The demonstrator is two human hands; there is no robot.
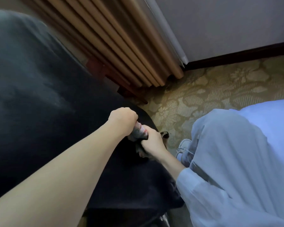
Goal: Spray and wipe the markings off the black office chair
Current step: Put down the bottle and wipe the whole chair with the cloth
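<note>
Grey cloth (138,133) clenched in both hands' fingers (147,131).

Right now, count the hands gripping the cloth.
2: the left hand holds the cloth at its upper end, the right hand just below, over the chair seat.

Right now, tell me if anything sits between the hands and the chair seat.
Only the cloth. Both the left hand and the right hand grip it, bunched, over the front edge of the black seat. Nothing else visible lies on the seat there.
</note>
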